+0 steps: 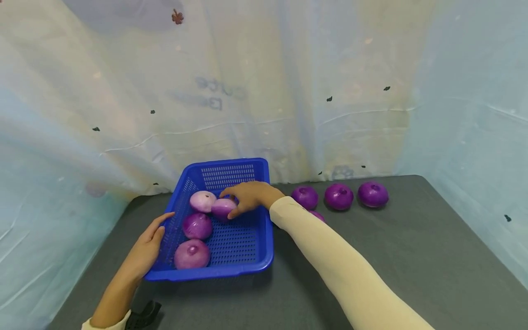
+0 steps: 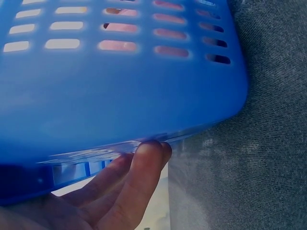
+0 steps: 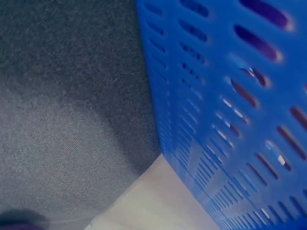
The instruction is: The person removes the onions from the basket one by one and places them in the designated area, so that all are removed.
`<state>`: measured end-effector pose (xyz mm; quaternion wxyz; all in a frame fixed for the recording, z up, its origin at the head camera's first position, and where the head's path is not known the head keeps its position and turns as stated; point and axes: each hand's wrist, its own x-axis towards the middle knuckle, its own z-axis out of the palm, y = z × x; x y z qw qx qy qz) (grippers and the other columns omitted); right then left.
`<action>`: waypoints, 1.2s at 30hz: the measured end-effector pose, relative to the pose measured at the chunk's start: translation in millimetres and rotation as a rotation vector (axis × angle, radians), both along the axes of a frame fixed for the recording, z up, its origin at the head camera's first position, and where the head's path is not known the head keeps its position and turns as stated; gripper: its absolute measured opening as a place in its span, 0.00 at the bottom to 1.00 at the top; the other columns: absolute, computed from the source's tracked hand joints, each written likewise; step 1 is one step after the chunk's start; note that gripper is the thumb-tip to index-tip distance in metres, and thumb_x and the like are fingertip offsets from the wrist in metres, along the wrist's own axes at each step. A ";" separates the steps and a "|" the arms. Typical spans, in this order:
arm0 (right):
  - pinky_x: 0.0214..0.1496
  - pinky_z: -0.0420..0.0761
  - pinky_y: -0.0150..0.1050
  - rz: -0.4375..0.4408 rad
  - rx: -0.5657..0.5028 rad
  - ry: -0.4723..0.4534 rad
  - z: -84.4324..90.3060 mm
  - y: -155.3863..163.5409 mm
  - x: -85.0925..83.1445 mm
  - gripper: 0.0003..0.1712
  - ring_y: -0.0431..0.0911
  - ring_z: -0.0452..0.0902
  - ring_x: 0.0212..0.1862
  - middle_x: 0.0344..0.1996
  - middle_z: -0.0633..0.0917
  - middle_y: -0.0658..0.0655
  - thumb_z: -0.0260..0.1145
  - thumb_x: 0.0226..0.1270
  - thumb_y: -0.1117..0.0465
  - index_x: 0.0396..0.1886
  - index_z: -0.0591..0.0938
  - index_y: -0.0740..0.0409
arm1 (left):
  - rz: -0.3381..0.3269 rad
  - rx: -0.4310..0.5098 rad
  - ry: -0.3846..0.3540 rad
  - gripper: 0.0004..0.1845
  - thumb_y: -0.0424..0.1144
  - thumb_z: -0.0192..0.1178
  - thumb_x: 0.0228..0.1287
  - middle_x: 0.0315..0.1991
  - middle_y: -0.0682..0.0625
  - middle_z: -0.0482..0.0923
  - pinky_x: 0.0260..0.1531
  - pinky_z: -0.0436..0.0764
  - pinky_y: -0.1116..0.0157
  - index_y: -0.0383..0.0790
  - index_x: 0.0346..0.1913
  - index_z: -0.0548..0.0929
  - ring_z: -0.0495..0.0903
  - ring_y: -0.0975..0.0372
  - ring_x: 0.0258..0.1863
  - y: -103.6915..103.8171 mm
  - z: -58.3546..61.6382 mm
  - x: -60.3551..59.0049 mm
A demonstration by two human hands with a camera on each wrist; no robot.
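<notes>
A blue perforated plastic basket [image 1: 270,238] sits at the left of the dark table. My left hand [image 1: 144,250] grips its left rim; the left wrist view shows the fingers [image 2: 139,177] against the outer wall. Reaching over the right side, my right hand [image 1: 249,197] holds a red onion [image 1: 222,208] between thumb and fingers, low inside the basket. Beside it are a pale onion [image 1: 202,201], a darker one [image 1: 197,226] and a pinkish one [image 1: 192,254], along the left side. The right wrist view has the basket wall [image 3: 192,124] and sleeve [image 3: 158,196], with the hand hidden.
Purple onions [image 1: 339,197] stand in a row on the table [image 1: 371,256], right of the basket; one more onion [image 1: 316,215] is partly behind the right sleeve. A pale printed sheet [image 1: 264,91] hangs behind. A black strap [image 1: 142,316] shows near the left wrist.
</notes>
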<state>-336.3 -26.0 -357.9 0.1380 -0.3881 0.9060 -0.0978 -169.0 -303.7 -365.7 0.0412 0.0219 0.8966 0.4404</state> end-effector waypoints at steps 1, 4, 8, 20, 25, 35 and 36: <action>0.66 0.75 0.47 -0.007 -0.008 -0.014 0.3 0.0 -0.3 0.41 0.44 0.77 0.62 0.59 0.82 0.46 0.63 0.61 0.28 0.72 0.67 0.33 | -0.001 0.002 -0.001 0.27 0.47 0.27 0.83 0.75 0.30 0.56 0.56 0.74 0.38 0.49 0.79 0.53 0.67 0.33 0.66 -0.2 -0.1 0.1; 0.67 0.74 0.49 -0.026 -0.019 -0.029 0.1 0.0 -1.9 0.44 0.45 0.78 0.64 0.60 0.84 0.47 0.53 0.63 0.23 0.74 0.64 0.33 | -0.003 0.002 -0.001 0.27 0.48 0.27 0.83 0.75 0.30 0.55 0.57 0.73 0.36 0.49 0.79 0.53 0.67 0.33 0.67 -1.2 -0.7 0.0; 0.70 0.70 0.53 -0.014 -0.049 -0.006 0.8 -0.1 -3.2 0.40 0.46 0.71 0.70 0.67 0.77 0.48 0.49 0.68 0.26 0.76 0.61 0.32 | -0.003 0.001 0.005 0.27 0.48 0.28 0.83 0.75 0.30 0.55 0.57 0.72 0.35 0.49 0.79 0.53 0.66 0.32 0.67 -2.0 -0.7 -0.4; 0.72 0.69 0.45 0.093 -0.021 -0.034 6.3 0.9 1.0 0.45 0.44 0.67 0.73 0.71 0.72 0.47 0.75 0.53 0.36 0.71 0.70 0.32 | -0.002 -0.004 0.016 0.27 0.47 0.28 0.83 0.73 0.29 0.58 0.56 0.75 0.38 0.48 0.78 0.54 0.69 0.33 0.65 -1.4 -0.1 -0.2; 0.74 0.67 0.42 0.143 0.005 -0.041 4.4 0.2 0.1 0.52 0.42 0.66 0.73 0.71 0.72 0.45 0.82 0.46 0.42 0.73 0.68 0.32 | 0.005 -0.006 0.008 0.26 0.48 0.28 0.83 0.73 0.30 0.58 0.56 0.75 0.39 0.49 0.78 0.54 0.69 0.33 0.65 -0.6 -0.6 -0.8; 0.75 0.65 0.43 0.203 0.041 -0.052 2.5 -0.4 -2.4 0.56 0.41 0.66 0.72 0.71 0.72 0.45 0.84 0.45 0.51 0.74 0.66 0.31 | 0.006 -0.001 0.009 0.26 0.47 0.29 0.83 0.74 0.30 0.58 0.56 0.75 0.37 0.51 0.78 0.54 0.69 0.33 0.65 -1.4 -1.5 -2.2; 0.75 0.65 0.43 0.209 0.037 -0.058 2.3 -0.7 -2.6 0.55 0.41 0.66 0.72 0.71 0.72 0.45 0.84 0.45 0.51 0.74 0.66 0.32 | 0.007 -0.001 0.010 0.26 0.47 0.29 0.83 0.74 0.30 0.58 0.56 0.75 0.37 0.50 0.78 0.54 0.69 0.33 0.65 -1.6 -1.6 -2.3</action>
